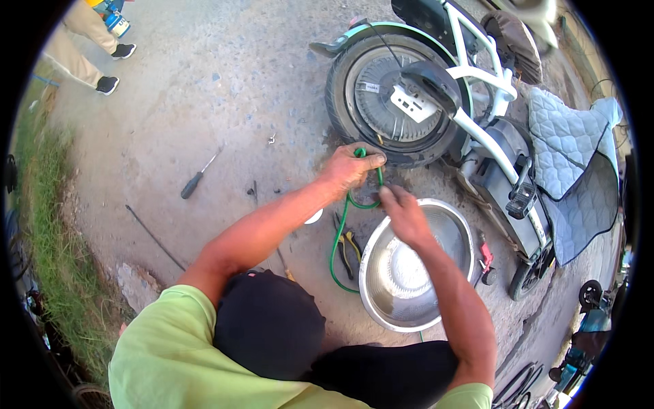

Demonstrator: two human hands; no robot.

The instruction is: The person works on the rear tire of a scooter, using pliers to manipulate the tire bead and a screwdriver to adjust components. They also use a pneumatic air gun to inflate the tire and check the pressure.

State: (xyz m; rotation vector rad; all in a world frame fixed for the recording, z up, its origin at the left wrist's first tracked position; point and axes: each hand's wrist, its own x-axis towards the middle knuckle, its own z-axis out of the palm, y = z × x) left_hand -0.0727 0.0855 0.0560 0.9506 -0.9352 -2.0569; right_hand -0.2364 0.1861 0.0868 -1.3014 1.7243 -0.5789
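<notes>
My left hand (pixel 351 169) is closed round a thin green hose (pixel 338 249), beside the lower edge of a tyre (pixel 335 95). The hose makes a small loop below this hand, then runs down to a metal basin (pixel 417 315) and passes out of sight there. My right hand (pixel 407 211), over the basin's upper rim, has its fingers pressed together where the hose loop meets them. Its fingertips are blurred. The wheel belongs to a pale green and white electric bike (pixel 470 75) lying on its side. Yellow-and-black pliers (pixel 345 253) lie left of the basin.
On the ground are a screwdriver (pixel 193 184), a thin metal rod (pixel 155 236) and a red tool (pixel 486 255). A quilted grey cover (pixel 569 146) drapes over the bike's right side. A person in light trousers (pixel 76 65) stands far left. Grass (pixel 58 218) edges the left side.
</notes>
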